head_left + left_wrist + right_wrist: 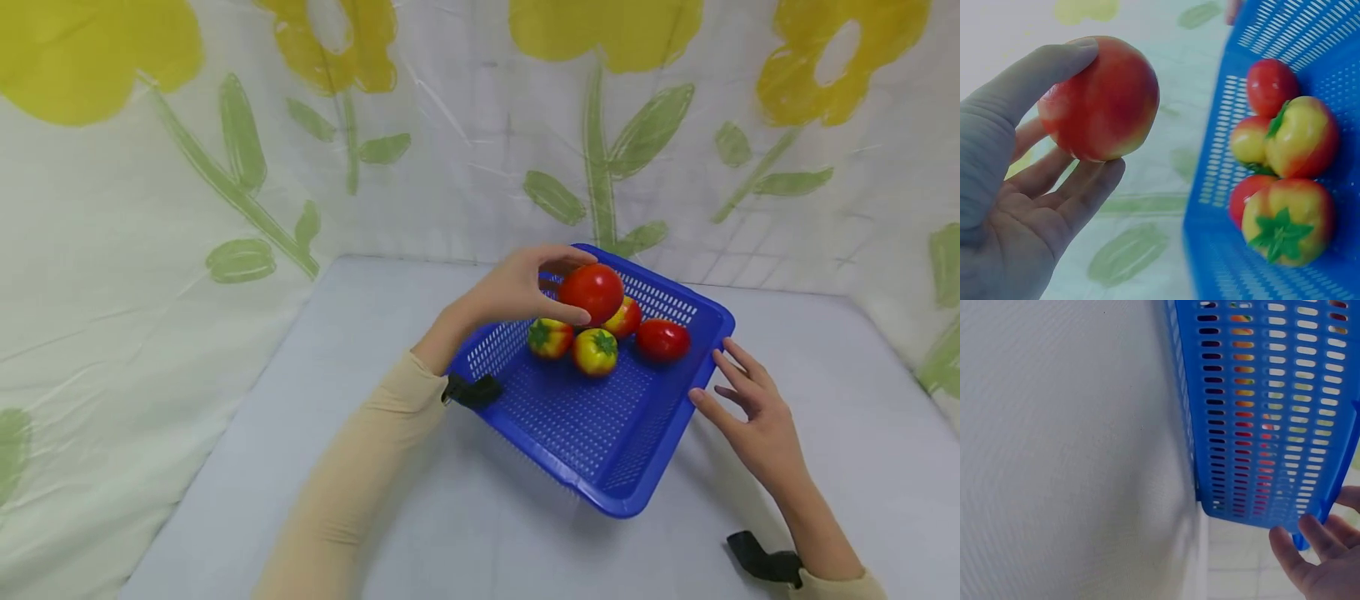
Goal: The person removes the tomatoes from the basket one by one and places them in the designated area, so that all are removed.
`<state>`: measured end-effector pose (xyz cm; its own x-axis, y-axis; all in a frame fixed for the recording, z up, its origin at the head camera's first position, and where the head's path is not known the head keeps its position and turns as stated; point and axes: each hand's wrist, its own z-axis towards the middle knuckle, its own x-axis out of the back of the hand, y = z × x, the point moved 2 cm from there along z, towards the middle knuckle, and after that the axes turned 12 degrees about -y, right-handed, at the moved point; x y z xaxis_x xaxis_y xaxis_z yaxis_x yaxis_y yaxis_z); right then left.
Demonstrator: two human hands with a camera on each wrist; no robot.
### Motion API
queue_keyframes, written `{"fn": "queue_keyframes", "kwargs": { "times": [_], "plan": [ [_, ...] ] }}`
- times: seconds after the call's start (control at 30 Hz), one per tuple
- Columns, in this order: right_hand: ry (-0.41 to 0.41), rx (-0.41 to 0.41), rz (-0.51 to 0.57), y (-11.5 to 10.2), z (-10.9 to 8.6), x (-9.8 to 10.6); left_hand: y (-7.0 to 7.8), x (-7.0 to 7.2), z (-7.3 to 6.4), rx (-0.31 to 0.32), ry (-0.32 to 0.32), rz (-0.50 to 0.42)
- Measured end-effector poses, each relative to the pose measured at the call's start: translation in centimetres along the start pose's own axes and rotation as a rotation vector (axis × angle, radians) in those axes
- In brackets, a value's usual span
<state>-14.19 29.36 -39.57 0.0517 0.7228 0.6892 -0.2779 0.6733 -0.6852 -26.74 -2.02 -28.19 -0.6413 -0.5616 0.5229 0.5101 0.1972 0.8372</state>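
My left hand holds a round red tomato between thumb and fingers, above the back left part of a blue plastic basket. The left wrist view shows a paler yellowish patch low on this tomato. In the basket lie several red-and-yellow tomatoes, one with a green star-shaped calyx, and an all-red one. At the basket's right rim is my right hand, its fingers extended and fingertips right at the edge. The right wrist view shows those fingertips by the corner of the slotted wall.
The basket stands askew on a pale table. A white curtain with yellow flowers and green leaves hangs behind and at the sides. Black straps sit at both wrists, below beige sleeves.
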Motion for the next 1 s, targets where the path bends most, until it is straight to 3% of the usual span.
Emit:
{"fn": "queue_keyframes", "kwargs": {
  "times": [0.2, 0.33, 0.43, 0.6, 0.8, 1.0],
  "plan": [
    [-0.002, 0.001, -0.004, 0.1, 0.0, 0.0, 1.1, 1.3, -5.4, -0.087, 0.204, -0.028],
    [-0.006, 0.009, 0.008, 0.1, 0.0, 0.0, 2.5, 2.1, -9.0, -0.08, 0.333, -0.034],
    [-0.002, 0.007, 0.006, 0.1, 0.0, 0.0, 2.2, 2.7, -11.2, -0.066, 0.419, -0.029],
    [0.003, 0.005, 0.007, 0.1, -0.1, 0.0, -1.2, 3.4, -14.5, -0.019, 0.531, -0.021],
    [-0.005, -0.003, 0.007, 0.0, -0.2, 0.0, -5.2, 3.0, -18.2, 0.156, 0.639, 0.016],
    [-0.005, 0.015, 0.014, 0.0, 0.0, 0.1, -8.3, 2.5, -20.6, 0.302, 0.697, 0.01]
  ]
}}
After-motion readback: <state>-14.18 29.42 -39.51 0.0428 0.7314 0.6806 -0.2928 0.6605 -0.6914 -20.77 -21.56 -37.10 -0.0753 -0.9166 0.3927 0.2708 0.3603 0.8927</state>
